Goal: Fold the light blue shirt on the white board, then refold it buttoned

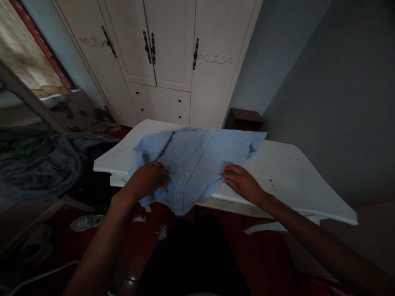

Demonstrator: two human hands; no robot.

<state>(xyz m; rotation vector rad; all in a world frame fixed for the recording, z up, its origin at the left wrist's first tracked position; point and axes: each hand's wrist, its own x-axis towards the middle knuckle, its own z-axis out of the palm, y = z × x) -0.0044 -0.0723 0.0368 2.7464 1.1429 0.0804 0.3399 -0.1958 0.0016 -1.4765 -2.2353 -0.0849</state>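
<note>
A light blue button-up shirt [203, 160] lies front side up over a white table [293, 172], its row of pale buttons running down the middle. Its lower end hangs past the near edge of the table. My left hand [149, 176], with a ring on one finger, is at the shirt's left side, fingers curled onto the cloth. On the other side, my right hand [242, 181] pinches the shirt's right edge between thumb and fingers.
Behind the table stands a white wardrobe [166, 74] with dark handles. Grey and green clothes [61, 160] are heaped at the left. A shoe [87, 222] and white scraps lie on the red floor. A small brown cabinet [245, 115] stands by the wall.
</note>
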